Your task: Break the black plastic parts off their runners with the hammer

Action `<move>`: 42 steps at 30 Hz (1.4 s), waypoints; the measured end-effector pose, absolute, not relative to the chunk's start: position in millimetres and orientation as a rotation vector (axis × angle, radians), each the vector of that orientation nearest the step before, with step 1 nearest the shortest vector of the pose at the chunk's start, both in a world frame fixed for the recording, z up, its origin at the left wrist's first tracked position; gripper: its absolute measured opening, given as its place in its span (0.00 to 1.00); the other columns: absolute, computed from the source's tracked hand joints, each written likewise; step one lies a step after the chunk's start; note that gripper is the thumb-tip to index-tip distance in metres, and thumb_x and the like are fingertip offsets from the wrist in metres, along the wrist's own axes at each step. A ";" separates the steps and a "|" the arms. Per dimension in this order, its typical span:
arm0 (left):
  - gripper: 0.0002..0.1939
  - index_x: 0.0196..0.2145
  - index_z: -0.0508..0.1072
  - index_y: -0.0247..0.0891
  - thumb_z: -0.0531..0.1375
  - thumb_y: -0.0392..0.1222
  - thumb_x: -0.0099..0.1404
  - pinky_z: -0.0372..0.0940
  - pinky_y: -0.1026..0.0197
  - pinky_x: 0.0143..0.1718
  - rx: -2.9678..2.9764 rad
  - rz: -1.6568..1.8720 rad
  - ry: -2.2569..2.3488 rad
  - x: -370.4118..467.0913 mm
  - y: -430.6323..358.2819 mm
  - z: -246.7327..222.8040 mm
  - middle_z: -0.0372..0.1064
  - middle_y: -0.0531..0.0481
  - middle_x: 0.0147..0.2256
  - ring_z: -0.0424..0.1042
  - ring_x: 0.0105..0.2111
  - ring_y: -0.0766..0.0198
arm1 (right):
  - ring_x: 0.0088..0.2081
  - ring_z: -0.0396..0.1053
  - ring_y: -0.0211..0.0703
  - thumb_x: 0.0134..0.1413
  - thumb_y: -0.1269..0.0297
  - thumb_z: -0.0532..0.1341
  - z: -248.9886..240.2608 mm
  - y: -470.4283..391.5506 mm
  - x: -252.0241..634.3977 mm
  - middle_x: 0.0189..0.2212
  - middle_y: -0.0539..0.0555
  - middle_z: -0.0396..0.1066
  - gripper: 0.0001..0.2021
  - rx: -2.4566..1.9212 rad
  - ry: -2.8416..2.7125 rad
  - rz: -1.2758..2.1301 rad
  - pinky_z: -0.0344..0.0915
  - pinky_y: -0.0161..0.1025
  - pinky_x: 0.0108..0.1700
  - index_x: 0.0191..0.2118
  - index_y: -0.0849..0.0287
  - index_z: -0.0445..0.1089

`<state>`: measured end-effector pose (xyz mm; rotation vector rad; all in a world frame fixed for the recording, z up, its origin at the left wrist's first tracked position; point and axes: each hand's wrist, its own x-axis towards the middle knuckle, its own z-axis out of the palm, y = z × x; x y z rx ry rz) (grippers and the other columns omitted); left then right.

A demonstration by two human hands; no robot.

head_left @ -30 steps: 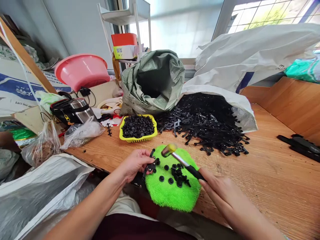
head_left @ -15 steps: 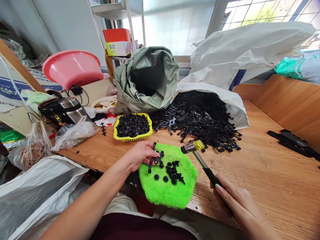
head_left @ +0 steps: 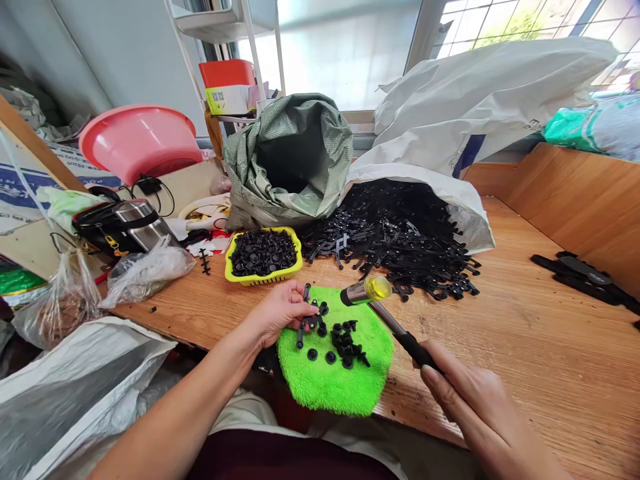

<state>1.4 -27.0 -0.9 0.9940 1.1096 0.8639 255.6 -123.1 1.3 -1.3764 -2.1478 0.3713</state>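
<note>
My left hand (head_left: 287,310) is closed on a black plastic bracket (head_left: 301,337) with arms, holding it down at the left side of a green cloth (head_left: 340,393). In my right hand (head_left: 457,387) is a mallet (head_left: 377,293) with a black grip, a metal shaft and a head with one yellow and one black face. Its head hangs above the cloth's upper right edge, apart from the bracket. Several black round-headed plugs (head_left: 345,343) lie on the cloth, some in a small heap, others singly near the bracket.
Behind the cloth sits a yellow basket (head_left: 240,275) full of black plugs. A white sack (head_left: 470,207) spills black brackets (head_left: 400,240) onto the table. A green woven sack (head_left: 240,167) stands open beside it. Plastic bags (head_left: 150,270) and a black bag (head_left: 107,227) lie at left.
The mallet in my right hand has moved left, its head now nearer the bracket. My left hand keeps the bracket in nearly the same place. The view has shifted slightly.
</note>
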 end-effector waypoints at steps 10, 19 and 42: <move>0.17 0.26 0.59 0.37 0.65 0.35 0.41 0.54 0.74 0.12 1.065 0.880 1.117 2.1 -26.8 0.7 0.65 0.60 0.15 0.64 0.12 0.73 | 0.19 0.67 0.45 0.63 0.64 0.41 3.3 -117.8 243.1 0.17 0.50 0.68 0.14 -1.368 -2.394 0.024 0.55 0.37 0.20 0.37 0.56 0.62; 0.18 0.27 0.59 0.37 0.65 0.35 0.41 0.52 0.74 0.12 1.062 0.872 1.107 1.3 -23.9 -6.1 0.66 0.59 0.16 0.64 0.12 0.72 | 0.17 0.67 0.45 0.62 0.66 0.41 0.0 -117.5 238.2 0.16 0.50 0.67 0.14 -1.349 -2.454 -0.014 0.54 0.37 0.19 0.35 0.58 0.62; 0.18 0.41 0.76 0.35 0.58 0.46 0.56 0.51 0.71 0.15 1.381 0.573 1.335 -25.1 -102.6 5.9 0.61 0.55 0.17 0.52 0.15 0.74 | 0.31 0.70 0.55 0.56 0.50 0.46 -13.0 -149.7 270.5 0.29 0.56 0.73 0.19 -1.454 -2.074 0.249 0.64 0.43 0.31 0.45 0.52 0.64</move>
